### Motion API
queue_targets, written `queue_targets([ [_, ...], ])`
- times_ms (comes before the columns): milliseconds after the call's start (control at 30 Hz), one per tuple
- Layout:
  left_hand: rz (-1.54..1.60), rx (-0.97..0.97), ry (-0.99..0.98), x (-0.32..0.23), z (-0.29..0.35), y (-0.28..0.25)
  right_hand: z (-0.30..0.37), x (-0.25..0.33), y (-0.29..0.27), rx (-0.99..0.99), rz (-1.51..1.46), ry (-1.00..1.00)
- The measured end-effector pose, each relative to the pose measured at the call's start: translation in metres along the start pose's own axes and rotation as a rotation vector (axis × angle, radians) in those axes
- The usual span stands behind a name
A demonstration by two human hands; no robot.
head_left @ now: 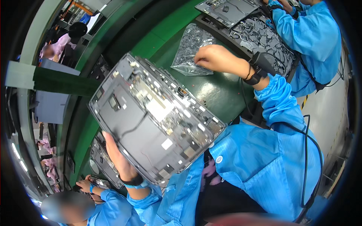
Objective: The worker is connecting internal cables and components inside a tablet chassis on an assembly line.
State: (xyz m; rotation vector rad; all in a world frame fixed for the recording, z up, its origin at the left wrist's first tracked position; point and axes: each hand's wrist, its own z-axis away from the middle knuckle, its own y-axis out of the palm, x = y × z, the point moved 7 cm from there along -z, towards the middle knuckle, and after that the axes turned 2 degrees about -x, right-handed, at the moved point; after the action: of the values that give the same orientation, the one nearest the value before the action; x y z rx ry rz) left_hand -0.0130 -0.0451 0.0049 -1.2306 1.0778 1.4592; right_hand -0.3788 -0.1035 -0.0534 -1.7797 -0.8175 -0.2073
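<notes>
My left hand (118, 160) grips the near left edge of an opened laptop base (130, 130), which is tilted in front of my body. It is dark grey, with exposed circuitry, thin wires and pale stickers. Doubled edges along its far right side look like more bases stacked beneath. My right hand (220, 59) is over a clear plastic bag (186, 47) of small dark bits on the green bench. Its fingers are curled together at the bag's right part, and whatever they pinch is hidden. A black strap with a cord circles the right wrist.
A dark tray (260, 39) of loose black parts stands at the far right, with another laptop base (230, 11) across its corner. A co-worker in blue (309, 34) is beside it. Another person (109, 207) works at lower left. Cords (307, 162) hang by my right arm.
</notes>
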Motion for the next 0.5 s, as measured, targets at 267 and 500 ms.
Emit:
queue_targets([
  [267, -0.377, -0.278, 0.067, 0.017, 0.021, -0.035, 0.009, -0.008, 0.04, 0.16, 0.106, -0.01],
  [500, -1.247, 0.131, 0.109, -0.04, 0.021, -0.029, 0.001, 0.027, 0.049, 0.144, 0.163, -0.12],
])
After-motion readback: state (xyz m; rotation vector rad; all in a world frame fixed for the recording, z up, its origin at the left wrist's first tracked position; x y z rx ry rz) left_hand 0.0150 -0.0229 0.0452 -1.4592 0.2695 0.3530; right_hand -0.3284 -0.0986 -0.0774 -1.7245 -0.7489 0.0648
